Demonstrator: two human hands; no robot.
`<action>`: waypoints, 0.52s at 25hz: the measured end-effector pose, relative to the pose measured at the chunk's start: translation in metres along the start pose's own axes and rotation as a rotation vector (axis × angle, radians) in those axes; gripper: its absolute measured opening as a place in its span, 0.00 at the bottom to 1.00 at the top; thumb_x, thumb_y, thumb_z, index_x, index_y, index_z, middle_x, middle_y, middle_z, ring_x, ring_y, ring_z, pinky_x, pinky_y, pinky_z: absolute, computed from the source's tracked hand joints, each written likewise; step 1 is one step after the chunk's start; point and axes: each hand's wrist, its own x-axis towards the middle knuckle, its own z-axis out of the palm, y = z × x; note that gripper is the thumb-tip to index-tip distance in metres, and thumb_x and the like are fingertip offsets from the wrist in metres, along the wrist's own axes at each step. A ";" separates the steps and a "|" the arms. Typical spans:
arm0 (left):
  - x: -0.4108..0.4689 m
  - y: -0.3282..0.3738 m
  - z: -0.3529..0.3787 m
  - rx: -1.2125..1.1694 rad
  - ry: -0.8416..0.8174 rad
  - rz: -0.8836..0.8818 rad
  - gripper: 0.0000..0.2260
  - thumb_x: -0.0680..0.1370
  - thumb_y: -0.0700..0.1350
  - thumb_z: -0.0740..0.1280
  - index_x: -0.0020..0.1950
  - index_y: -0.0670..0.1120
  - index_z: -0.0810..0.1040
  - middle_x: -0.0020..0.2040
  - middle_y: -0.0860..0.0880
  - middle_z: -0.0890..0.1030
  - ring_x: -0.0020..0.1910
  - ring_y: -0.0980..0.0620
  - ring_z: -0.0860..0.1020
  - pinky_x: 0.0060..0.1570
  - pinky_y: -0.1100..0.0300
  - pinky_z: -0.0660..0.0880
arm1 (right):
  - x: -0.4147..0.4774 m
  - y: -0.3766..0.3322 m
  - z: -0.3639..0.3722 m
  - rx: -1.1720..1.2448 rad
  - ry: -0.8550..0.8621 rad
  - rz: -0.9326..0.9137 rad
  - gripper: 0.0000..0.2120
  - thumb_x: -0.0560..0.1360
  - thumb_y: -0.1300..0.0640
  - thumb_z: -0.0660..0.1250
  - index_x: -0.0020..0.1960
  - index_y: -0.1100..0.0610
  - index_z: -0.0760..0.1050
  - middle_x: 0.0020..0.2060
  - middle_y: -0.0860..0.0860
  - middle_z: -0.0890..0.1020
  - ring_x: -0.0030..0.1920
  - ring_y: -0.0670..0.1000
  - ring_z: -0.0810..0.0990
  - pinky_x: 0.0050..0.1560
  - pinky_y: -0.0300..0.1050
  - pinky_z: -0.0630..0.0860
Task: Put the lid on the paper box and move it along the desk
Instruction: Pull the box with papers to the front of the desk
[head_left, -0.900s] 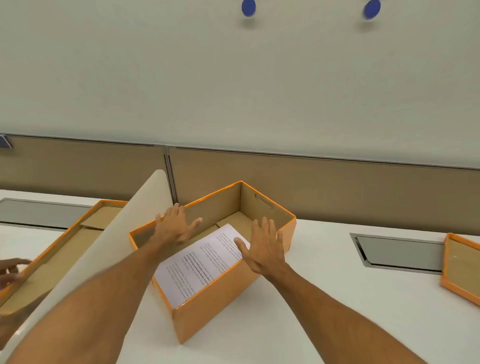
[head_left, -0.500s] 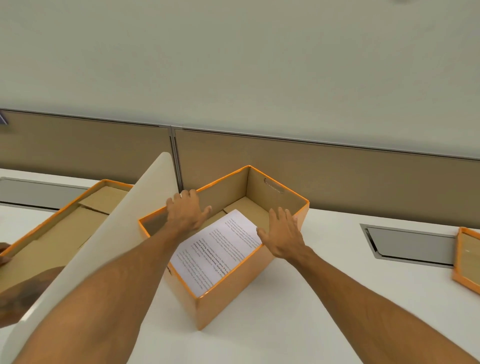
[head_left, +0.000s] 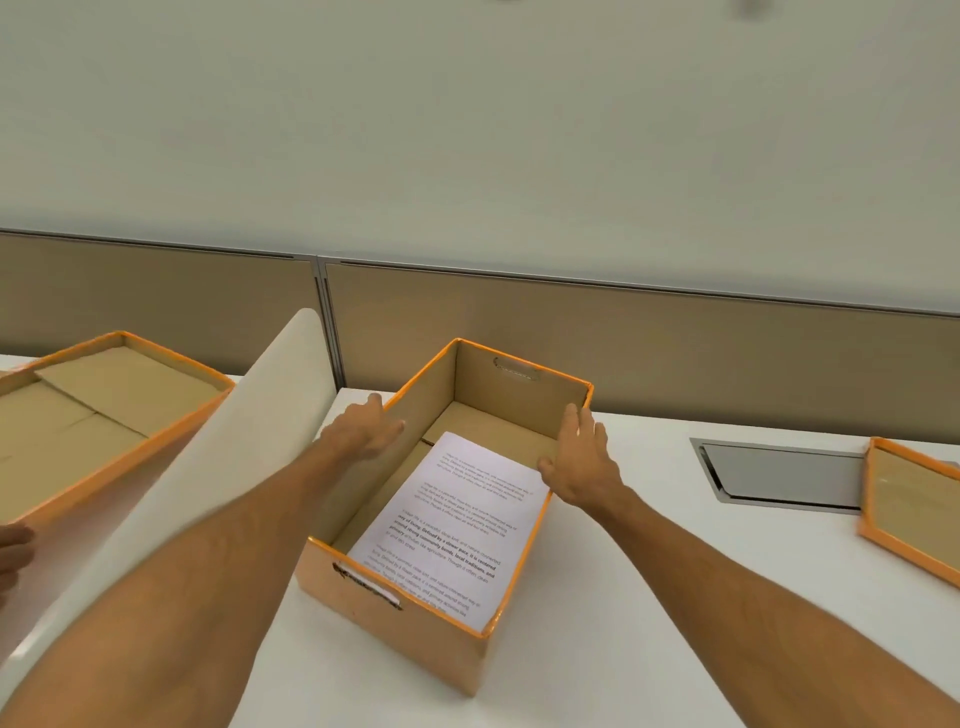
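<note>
An open orange-edged cardboard paper box (head_left: 415, 623) stands on the white desk (head_left: 649, 597) in front of me, turned slightly. A printed sheet of paper (head_left: 457, 519) lies inside it. My left hand (head_left: 358, 428) presses flat against the outside of its left wall near the far end. My right hand (head_left: 582, 457) grips the right rim, thumb inside and fingers outside. The shallow lid (head_left: 914, 493), brown inside with an orange rim, lies apart at the desk's right edge, partly cut off by the frame.
A white curved divider (head_left: 208, 478) rises just left of my left arm. Behind it lies another orange-edged box (head_left: 104, 405), with another person's hand (head_left: 13, 556) at the far left. A metal cable hatch (head_left: 779, 475) sits between box and lid. A brown partition (head_left: 675, 338) backs the desk.
The box has turned clockwise, so its short end now faces me more squarely. My hands moved from over the paper out to its two side walls. The view tilted down.
</note>
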 end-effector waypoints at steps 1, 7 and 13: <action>0.002 -0.002 0.002 -0.093 -0.052 -0.013 0.23 0.80 0.55 0.59 0.65 0.38 0.68 0.59 0.37 0.77 0.54 0.39 0.78 0.48 0.50 0.73 | -0.002 -0.003 0.001 0.139 -0.038 0.123 0.39 0.75 0.52 0.66 0.77 0.61 0.47 0.74 0.59 0.58 0.71 0.64 0.62 0.63 0.58 0.70; -0.004 0.004 -0.002 -0.312 -0.170 -0.097 0.17 0.80 0.51 0.60 0.58 0.37 0.72 0.49 0.41 0.74 0.45 0.45 0.73 0.42 0.56 0.67 | -0.025 -0.006 0.000 0.643 -0.297 0.492 0.30 0.76 0.64 0.60 0.73 0.59 0.50 0.55 0.60 0.73 0.42 0.59 0.80 0.44 0.65 0.81; -0.041 0.054 0.002 -0.273 -0.304 -0.159 0.13 0.78 0.40 0.60 0.59 0.34 0.72 0.52 0.35 0.78 0.46 0.38 0.79 0.37 0.48 0.77 | -0.037 0.044 -0.017 0.548 -0.238 0.464 0.20 0.78 0.67 0.57 0.68 0.58 0.58 0.60 0.60 0.74 0.50 0.59 0.78 0.41 0.61 0.81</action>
